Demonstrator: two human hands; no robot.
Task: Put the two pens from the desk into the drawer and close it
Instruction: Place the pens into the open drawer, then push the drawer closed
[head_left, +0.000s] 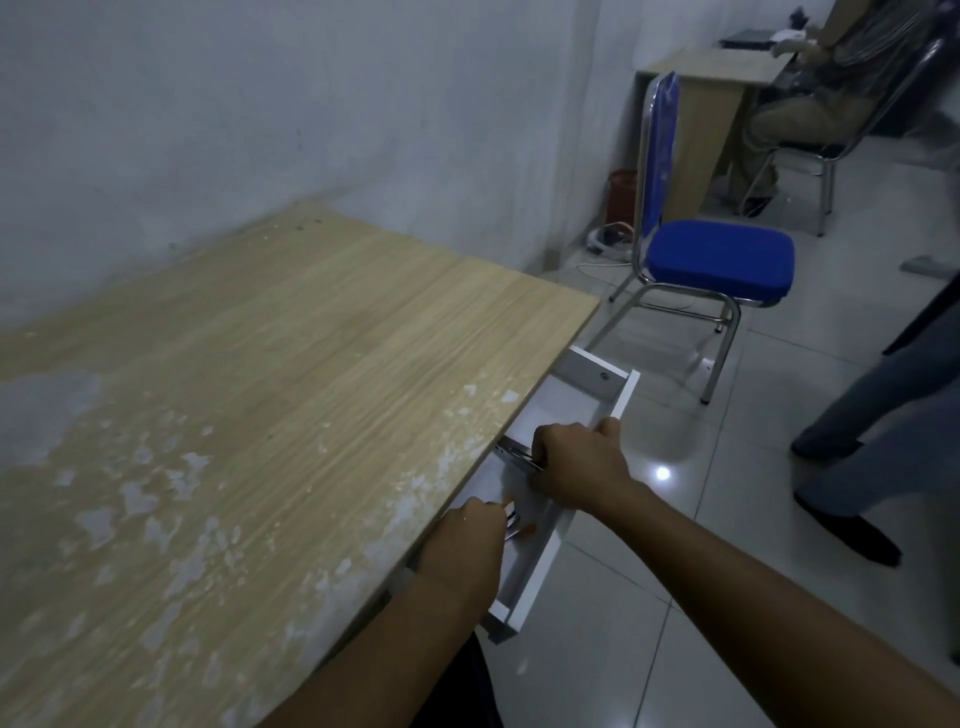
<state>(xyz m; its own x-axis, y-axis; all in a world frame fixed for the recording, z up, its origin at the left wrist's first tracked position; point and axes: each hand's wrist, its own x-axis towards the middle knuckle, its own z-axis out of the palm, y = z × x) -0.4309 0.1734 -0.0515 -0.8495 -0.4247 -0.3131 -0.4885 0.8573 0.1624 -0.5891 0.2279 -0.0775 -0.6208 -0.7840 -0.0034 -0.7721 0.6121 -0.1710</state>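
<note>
The white drawer stands pulled out from under the right edge of the wooden desk. My right hand is inside it, fingers curled around a dark pen, with the thumb resting on the drawer's front rim. My left hand reaches over the desk edge into the near part of the drawer. It grips an orange-tipped pen. Both pens are largely covered by my fingers. No pens lie on the desk top.
A blue chair with a metal frame stands just beyond the drawer. A person's legs are on the tiled floor at right. Further back are a red bin, floor cables and another desk with a seated person.
</note>
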